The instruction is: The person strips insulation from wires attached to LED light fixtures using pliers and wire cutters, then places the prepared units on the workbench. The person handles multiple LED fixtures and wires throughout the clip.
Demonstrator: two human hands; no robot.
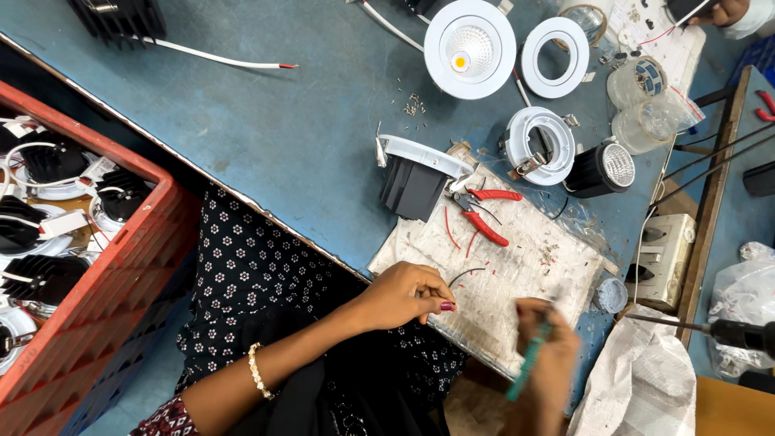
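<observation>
Left hand sits at the near edge of the white work board, its grip pinched on a thin black wire that arcs out over the board. Right hand, blurred, is just to the right and nearer, its grip clenched around a teal-handled tool. Farther along the board lie red-handled pliers, with a black-finned lamp housing just left of them. Far across the blue counter sit a white round downlight and a white ring. A red crate of lamp parts stands on the left.
</observation>
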